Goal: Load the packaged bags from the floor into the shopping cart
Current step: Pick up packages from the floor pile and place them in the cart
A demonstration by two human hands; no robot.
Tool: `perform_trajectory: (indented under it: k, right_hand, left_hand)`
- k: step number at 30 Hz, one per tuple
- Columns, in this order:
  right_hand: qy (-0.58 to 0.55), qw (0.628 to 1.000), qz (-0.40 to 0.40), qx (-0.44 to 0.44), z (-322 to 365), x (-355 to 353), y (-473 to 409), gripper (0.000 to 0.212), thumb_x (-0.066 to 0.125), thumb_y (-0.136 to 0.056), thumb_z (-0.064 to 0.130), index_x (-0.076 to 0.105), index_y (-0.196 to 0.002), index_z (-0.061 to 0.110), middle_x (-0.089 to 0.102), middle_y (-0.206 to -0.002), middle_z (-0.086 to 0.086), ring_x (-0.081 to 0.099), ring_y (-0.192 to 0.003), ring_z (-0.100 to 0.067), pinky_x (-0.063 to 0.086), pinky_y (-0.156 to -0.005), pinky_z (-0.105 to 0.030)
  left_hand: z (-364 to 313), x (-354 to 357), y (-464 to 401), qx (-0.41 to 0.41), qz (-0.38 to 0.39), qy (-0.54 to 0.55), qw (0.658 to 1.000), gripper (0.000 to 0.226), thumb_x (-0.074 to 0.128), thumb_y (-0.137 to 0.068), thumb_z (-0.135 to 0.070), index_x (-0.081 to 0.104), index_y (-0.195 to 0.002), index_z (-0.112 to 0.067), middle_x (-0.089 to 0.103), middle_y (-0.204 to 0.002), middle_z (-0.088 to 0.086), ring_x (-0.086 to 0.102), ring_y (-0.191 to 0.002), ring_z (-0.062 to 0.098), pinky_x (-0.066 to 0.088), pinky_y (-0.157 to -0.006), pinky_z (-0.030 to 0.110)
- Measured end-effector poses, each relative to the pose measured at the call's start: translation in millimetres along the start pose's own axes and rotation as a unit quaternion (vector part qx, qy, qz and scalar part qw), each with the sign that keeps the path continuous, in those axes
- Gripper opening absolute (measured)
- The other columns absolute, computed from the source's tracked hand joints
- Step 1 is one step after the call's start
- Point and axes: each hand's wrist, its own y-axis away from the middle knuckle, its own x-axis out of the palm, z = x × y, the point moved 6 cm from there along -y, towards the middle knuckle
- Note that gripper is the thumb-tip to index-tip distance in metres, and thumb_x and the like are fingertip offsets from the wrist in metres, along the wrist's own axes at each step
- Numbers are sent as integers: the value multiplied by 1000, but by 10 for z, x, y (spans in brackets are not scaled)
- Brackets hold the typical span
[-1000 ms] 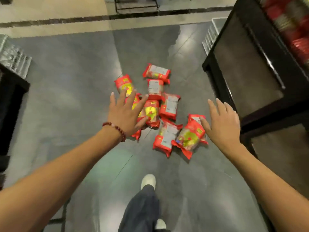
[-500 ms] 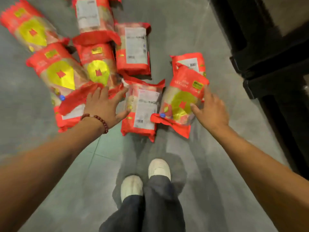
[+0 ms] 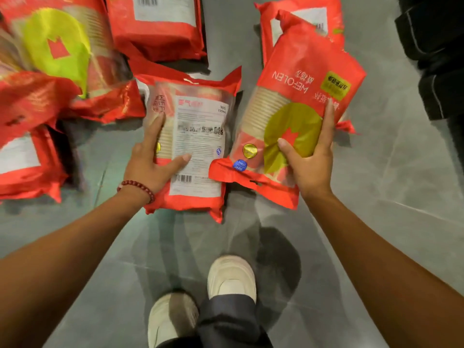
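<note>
Several red packaged bags of paper cups lie on the grey tiled floor. My left hand (image 3: pixel 153 159) grips the near edge of a bag lying label side up (image 3: pixel 198 136), thumb across its white label. My right hand (image 3: pixel 310 156) holds a second bag with a yellow emblem (image 3: pixel 296 96), thumb on its front and fingers up its right side; that bag is tilted and overlaps another bag (image 3: pixel 301 23) behind it. More bags sit at the left (image 3: pixel 57 54), far left (image 3: pixel 25 162) and top centre (image 3: pixel 155 26). No shopping cart is in view.
My two white shoes (image 3: pixel 231 280) and dark trouser legs stand just behind the bags. The black base of a shelf unit (image 3: pixel 437 59) rises at the right edge. Open grey floor (image 3: pixel 389 197) lies to the right and near side.
I have bent lower, so the bags look much larger. My left hand moved right from the left-hand bags onto the label-up bag. My right hand closed its hold on the yellow-emblem bag.
</note>
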Motion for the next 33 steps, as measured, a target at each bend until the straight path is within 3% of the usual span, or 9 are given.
perform_trajectory:
  k: [3,7,11,14,17,21,27,30,33]
  right_hand:
    - [18,1000,-4,-15,217,-83,34,88,74,-79,27,21,-148,38,32,-134,18,39,-116,11,32,-102,-11]
    - [46,994,83,-56,710,-262,248,84,70,-75,35,27,-147,39,36,-141,18,37,-132,-10,33,-111,-33]
    - [15,985,141,-98,1656,-529,609,84,70,-75,37,24,-145,48,36,-145,17,36,-136,-10,35,-112,-42]
    - [-37,975,173,-136,2634,-688,878,83,72,-75,34,25,-142,50,34,-141,30,36,-136,-5,35,-112,-42]
    - [-69,959,213,-173,3714,-780,1154,84,73,-70,38,28,-140,53,35,-137,37,39,-132,1,37,-111,-40]
    - [-87,924,282,-245,5252,-813,1635,86,73,-67,43,29,-139,58,38,-140,34,41,-133,-6,38,-110,-45]
    - [-106,834,376,-390,7438,-863,2757,87,74,-65,42,32,-141,52,44,-140,29,46,-129,-4,40,-109,-43]
    - [-110,783,411,-454,8238,-796,3571,88,72,-61,51,30,-138,58,48,-130,34,52,-122,-9,43,-105,-41]
    - [-105,718,456,-515,8771,-646,4583,88,69,-59,58,28,-137,61,50,-125,20,53,-116,-11,44,-102,-39]
  left_hand:
    - [-114,-79,132,-10,-14,-24,1000,87,58,-59,-67,21,-136,-55,49,-128,11,51,-110,25,39,-95,31]
    - [-433,-508,523,14,-32,2,999,86,60,-61,-66,25,-138,-50,48,-133,7,48,-119,17,32,-97,21]
    - [-1014,-1431,1057,50,-85,71,993,84,67,-65,-52,33,-140,-36,42,-128,-27,39,-113,-11,28,-92,1]
    - [-1499,-2290,1556,62,-122,85,987,80,69,-63,-52,30,-132,-53,40,-136,-22,40,-120,-7,31,-101,16]
    - [-1925,-3278,2137,49,-187,116,974,77,70,-58,-53,31,-124,-63,48,-128,-26,49,-113,-9,39,-97,19]
    - [-2413,-4659,3106,27,-278,115,953,79,69,-52,-60,31,-121,-69,49,-133,-8,52,-118,12,44,-100,43]
    - [-2919,-6430,4957,28,-431,106,896,81,69,-47,-64,34,-120,-68,48,-127,-24,55,-111,4,46,-95,38]
    - [-3004,-6937,5962,38,-531,170,829,79,70,-43,-58,40,-115,-63,50,-116,-33,54,-93,-20,43,-89,25]
    - [-2893,-7178,6975,14,-612,195,766,77,71,-43,-58,40,-114,-66,58,-104,-37,58,-87,-18,46,-82,15]
